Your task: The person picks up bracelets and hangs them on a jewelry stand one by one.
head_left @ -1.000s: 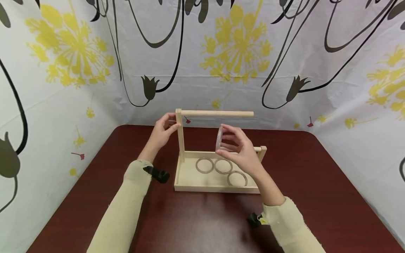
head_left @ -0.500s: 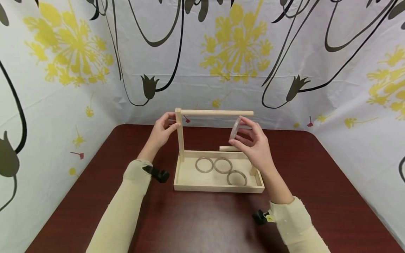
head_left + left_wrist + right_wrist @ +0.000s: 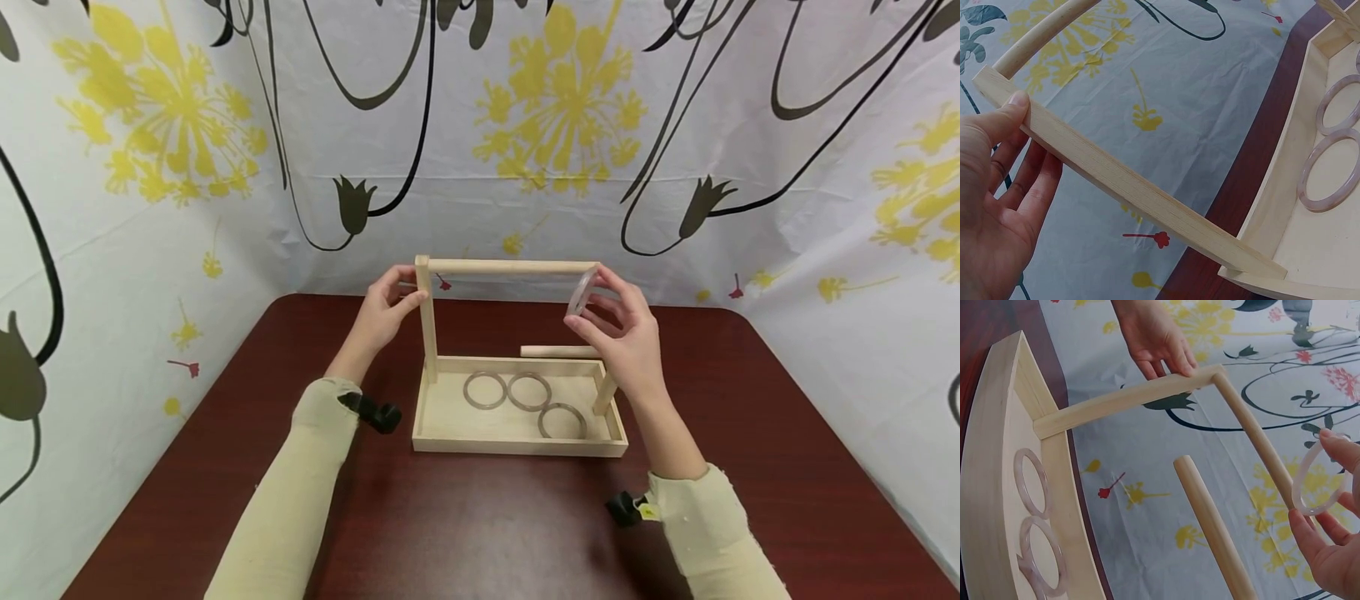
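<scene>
In the head view, my right hand (image 3: 630,337) pinches a pale translucent bangle (image 3: 579,293) between thumb and fingertips. That bangle is at the free right end of the upper wooden rod (image 3: 510,267); whether the rod's tip is inside it, I cannot tell. My left hand (image 3: 381,312) grips the top of the tall wooden post (image 3: 428,325) that carries this rod, its thumb (image 3: 1019,100) on the post's face in the left wrist view. Three more bangles lie in the wooden tray below: one left (image 3: 485,408), one central (image 3: 529,410), one front right (image 3: 562,406).
A shorter post (image 3: 603,396) at the tray's right carries a lower rod (image 3: 555,352) pointing left. The tray (image 3: 517,447) stands on a dark red-brown table (image 3: 480,525). Floral cloth (image 3: 480,208) hangs behind and at both sides.
My right hand has carried the bangle right and upward, from above the tray to the upper rod's free end. The left hand keeps its hold on the post.
</scene>
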`<action>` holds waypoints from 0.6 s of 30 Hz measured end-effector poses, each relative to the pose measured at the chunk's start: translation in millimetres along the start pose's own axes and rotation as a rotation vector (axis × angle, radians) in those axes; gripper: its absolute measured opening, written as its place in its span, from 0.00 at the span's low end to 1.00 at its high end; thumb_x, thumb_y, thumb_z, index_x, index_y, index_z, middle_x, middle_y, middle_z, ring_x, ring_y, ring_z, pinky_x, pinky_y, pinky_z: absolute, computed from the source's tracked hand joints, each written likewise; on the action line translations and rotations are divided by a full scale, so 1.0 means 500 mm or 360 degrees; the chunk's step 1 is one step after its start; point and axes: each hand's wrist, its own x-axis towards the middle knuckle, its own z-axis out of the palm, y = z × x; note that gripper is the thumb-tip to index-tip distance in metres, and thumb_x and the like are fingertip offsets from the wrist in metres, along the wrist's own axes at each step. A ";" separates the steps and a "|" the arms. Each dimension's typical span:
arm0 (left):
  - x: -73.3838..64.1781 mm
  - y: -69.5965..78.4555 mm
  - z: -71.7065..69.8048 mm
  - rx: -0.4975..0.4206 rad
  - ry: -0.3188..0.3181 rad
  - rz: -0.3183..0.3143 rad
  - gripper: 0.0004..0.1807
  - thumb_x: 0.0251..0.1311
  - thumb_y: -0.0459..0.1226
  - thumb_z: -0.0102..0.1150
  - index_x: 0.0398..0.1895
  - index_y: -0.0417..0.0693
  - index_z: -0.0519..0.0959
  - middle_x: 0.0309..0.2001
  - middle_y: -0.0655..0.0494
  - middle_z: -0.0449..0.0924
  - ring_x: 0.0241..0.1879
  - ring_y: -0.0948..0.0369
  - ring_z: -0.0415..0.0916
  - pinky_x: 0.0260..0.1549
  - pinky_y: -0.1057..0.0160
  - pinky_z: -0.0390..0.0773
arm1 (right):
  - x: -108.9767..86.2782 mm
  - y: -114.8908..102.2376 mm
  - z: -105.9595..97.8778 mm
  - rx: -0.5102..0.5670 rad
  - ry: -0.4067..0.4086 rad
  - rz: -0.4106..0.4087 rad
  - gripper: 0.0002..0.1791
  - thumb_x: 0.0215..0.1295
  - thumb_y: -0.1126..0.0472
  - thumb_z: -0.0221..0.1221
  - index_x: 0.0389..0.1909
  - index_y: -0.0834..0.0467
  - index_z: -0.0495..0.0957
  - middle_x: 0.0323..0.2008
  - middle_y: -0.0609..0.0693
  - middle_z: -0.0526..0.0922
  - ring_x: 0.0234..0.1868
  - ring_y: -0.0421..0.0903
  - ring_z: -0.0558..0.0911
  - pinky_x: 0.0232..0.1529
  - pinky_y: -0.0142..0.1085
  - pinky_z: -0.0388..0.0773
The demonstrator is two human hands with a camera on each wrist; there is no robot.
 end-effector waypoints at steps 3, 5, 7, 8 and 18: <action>0.000 -0.001 0.000 0.0002 0.0002 0.0003 0.19 0.70 0.31 0.55 0.62 0.34 0.71 0.54 0.35 0.75 0.53 0.48 0.75 0.47 0.71 0.74 | 0.001 0.002 -0.003 -0.0018 0.0036 0.0006 0.41 0.56 0.78 0.66 0.72 0.55 0.67 0.57 0.41 0.70 0.56 0.42 0.78 0.53 0.26 0.79; 0.000 0.000 0.000 0.0003 0.0002 0.0000 0.19 0.70 0.31 0.56 0.62 0.34 0.71 0.54 0.35 0.75 0.53 0.48 0.75 0.47 0.70 0.75 | 0.002 0.003 -0.005 -0.0016 0.0054 0.0015 0.41 0.57 0.78 0.65 0.72 0.55 0.67 0.58 0.41 0.70 0.57 0.44 0.78 0.53 0.26 0.79; -0.001 0.001 0.000 0.0002 0.0000 -0.0002 0.19 0.70 0.31 0.56 0.62 0.34 0.71 0.54 0.35 0.75 0.53 0.47 0.75 0.47 0.68 0.75 | 0.004 0.004 -0.007 0.0001 0.0076 0.0026 0.41 0.57 0.78 0.65 0.72 0.55 0.67 0.58 0.42 0.70 0.58 0.44 0.78 0.54 0.26 0.79; 0.000 0.002 0.000 0.0001 0.0000 -0.0006 0.19 0.70 0.31 0.55 0.62 0.34 0.71 0.55 0.35 0.75 0.53 0.47 0.75 0.48 0.67 0.75 | 0.004 0.005 -0.008 0.0008 0.0087 0.0030 0.41 0.57 0.78 0.65 0.72 0.56 0.67 0.58 0.42 0.71 0.59 0.44 0.78 0.54 0.26 0.78; 0.000 0.004 0.001 -0.0001 0.0011 -0.0020 0.19 0.70 0.31 0.55 0.61 0.34 0.71 0.54 0.36 0.76 0.51 0.53 0.75 0.48 0.67 0.75 | 0.015 0.009 -0.014 0.0089 0.0196 0.0067 0.40 0.58 0.79 0.64 0.72 0.56 0.67 0.57 0.41 0.70 0.57 0.39 0.77 0.55 0.25 0.78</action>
